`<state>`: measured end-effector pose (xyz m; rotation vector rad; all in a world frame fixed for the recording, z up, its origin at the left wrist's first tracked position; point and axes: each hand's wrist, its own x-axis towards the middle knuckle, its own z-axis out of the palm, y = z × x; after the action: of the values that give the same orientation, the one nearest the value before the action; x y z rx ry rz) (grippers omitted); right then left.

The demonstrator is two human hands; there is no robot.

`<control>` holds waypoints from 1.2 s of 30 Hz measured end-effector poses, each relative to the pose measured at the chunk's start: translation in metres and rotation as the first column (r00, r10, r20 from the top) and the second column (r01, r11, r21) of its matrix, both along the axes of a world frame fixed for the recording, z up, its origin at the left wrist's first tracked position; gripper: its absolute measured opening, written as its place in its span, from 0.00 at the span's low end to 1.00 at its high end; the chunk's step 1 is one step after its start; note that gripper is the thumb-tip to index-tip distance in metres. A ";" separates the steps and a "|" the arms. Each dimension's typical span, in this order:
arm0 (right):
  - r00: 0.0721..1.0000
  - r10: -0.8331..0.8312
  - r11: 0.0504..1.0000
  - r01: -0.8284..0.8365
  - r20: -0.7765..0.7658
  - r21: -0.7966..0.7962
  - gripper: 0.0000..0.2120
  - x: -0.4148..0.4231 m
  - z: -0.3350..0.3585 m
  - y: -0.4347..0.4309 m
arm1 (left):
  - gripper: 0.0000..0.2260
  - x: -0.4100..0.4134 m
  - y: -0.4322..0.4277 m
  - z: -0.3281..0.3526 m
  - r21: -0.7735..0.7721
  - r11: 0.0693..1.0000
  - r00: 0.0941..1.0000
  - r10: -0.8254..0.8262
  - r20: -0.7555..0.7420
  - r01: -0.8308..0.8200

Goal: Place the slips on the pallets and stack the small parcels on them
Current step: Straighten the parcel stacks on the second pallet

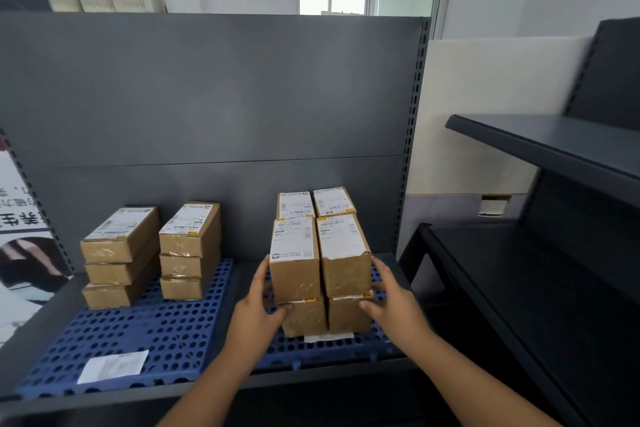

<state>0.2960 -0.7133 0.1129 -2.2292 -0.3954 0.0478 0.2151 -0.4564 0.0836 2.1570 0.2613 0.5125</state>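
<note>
Both hands, the left hand [258, 305] and right hand [391, 300], are half-curled, clasping the taped brown cardboard parcel stack [320, 267] between them on the perforated blue plastic pallet [145, 333]. Uneven squeezing could topple the upper parcels or shift the white paper slip [329, 336] beneath.

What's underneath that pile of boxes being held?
A white slip pokes out beneath the front parcels, lying on the blue pallet. Most of it is covered.

I have one view only, from the head camera: it looks forward and down from close above the grey shelf [214, 388], squarely facing its back panel [207, 90], wide enough to catch the neighbouring shelving [554, 149] at right.
</note>
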 end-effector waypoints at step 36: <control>1.000 0.031 0.999 -0.031 -0.006 0.016 0.42 0.008 -0.004 -0.013 | 0.41 0.009 -0.003 0.001 0.101 0.994 0.999 -0.045 -0.021 0.047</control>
<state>0.3039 -0.7265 0.1091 -2.2066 -0.4251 0.0678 0.2244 -0.4599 0.0846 2.2621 0.1995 0.4886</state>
